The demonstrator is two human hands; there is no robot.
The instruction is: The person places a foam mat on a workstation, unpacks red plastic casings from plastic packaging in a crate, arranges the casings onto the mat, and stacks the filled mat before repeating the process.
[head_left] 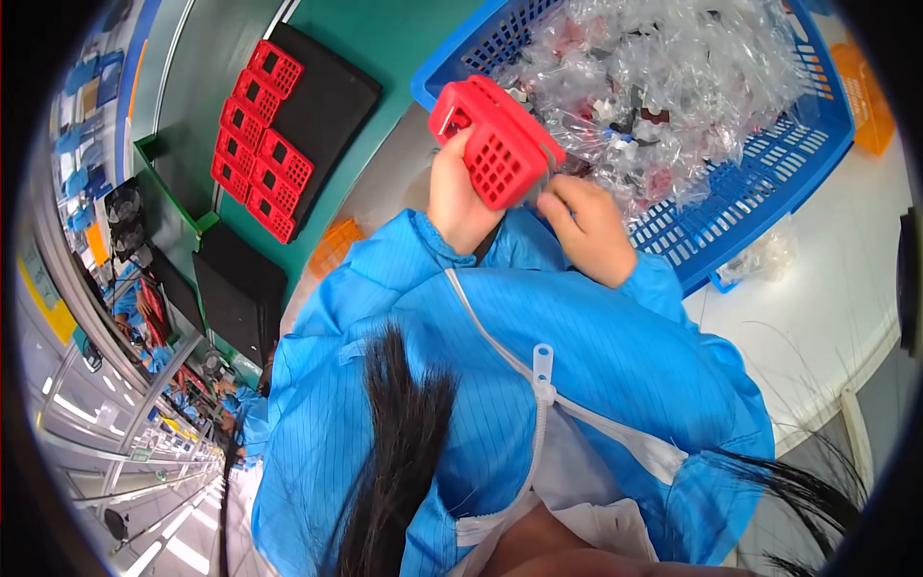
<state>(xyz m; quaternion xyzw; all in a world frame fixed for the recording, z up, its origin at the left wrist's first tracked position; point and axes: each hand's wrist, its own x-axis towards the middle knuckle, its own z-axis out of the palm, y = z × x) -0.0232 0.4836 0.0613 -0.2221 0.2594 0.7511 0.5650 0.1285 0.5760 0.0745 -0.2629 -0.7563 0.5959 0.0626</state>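
My left hand (455, 197) is closed around a red plastic housing (497, 154), with the thumb over its face. The housing has rounded corners, a grid of square holes and a larger opening near one end. A second red layer shows behind it; whether it is a separate part I cannot tell. Beside the housing's right edge is my right hand (591, 231), its fingers curled and the thumb against the index finger. Something thin and clear seems to be at those fingertips, too small to name.
A blue plastic basket (687, 236) full of clear bags (663, 77) with small coloured parts stands at the right. Several similar red housings (274, 173) lie in rows on a black mat (332, 91) over the green conveyor belt (404, 29). An orange bin (335, 245) sits lower left.
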